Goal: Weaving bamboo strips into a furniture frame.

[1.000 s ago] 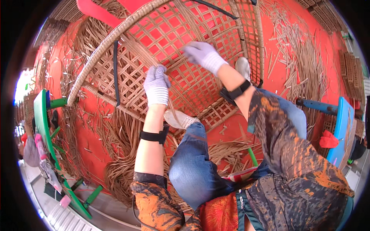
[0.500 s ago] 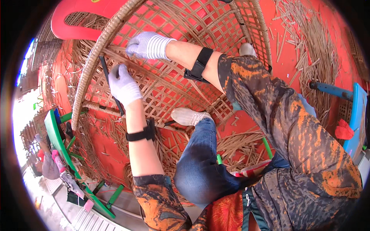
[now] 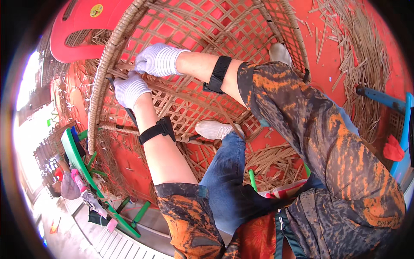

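A large open-weave wicker piece (image 3: 194,32) with a thick wrapped rim (image 3: 98,86) tilts in front of me, its kind unclear. At the inner side of its left rim my two gloved hands meet. My left hand (image 3: 131,90) is closed around a thin dark bar (image 3: 131,115), whose kind I cannot tell; its middle is hidden by the hand. My right hand (image 3: 159,59) pinches at the weave just above, its fingertips partly hidden. From there a flat brown strip (image 3: 189,87) trails across the weave to the right.
A red plastic chair (image 3: 82,49) stands at the upper left. Loose cane strips (image 3: 276,166) litter the red floor. To the left is a green bench (image 3: 88,181), to the right a blue stool (image 3: 381,97) with a red cloth (image 3: 393,147). My shoe (image 3: 211,129) is beside the wicker piece.
My left hand has risen toward the rim, so its fingers now touch or nearly touch my right hand. The whole view has shifted slightly.
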The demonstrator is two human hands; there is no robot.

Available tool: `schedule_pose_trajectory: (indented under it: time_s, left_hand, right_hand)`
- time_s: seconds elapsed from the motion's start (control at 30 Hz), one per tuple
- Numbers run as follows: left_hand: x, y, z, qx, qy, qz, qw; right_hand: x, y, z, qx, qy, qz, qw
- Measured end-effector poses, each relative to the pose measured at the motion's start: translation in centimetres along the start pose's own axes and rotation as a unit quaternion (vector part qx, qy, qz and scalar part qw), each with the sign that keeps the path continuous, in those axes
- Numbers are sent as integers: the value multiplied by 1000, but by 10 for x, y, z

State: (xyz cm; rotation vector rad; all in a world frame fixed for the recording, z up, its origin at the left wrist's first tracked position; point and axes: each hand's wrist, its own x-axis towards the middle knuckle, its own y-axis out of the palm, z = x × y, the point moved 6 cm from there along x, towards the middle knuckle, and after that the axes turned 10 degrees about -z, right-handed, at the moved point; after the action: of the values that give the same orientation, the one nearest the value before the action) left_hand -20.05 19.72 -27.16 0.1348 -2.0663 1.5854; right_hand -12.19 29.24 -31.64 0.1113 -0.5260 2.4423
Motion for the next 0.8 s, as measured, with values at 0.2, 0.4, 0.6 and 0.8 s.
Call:
schedule_pose_trajectory:
  time_s: [0.2,0.4,0.6,0.8]
  left_hand:
    - [9,4,-1,3,6,58,998]
    - [13,13,-2,9,-2,62,998]
    - [35,31,13,-75,22,129,989]
    - [20,47,34,-240,-3,135,961]
  right_hand:
    - [-6,-5,-1,-39,-28,5,999]
    - [-10,-7,-6,-23,-35,-22,999]
    - [-9,-5,-6,-25,1,5,1000]
    - [-12,-2,-12,-24,-4,-9,1000]
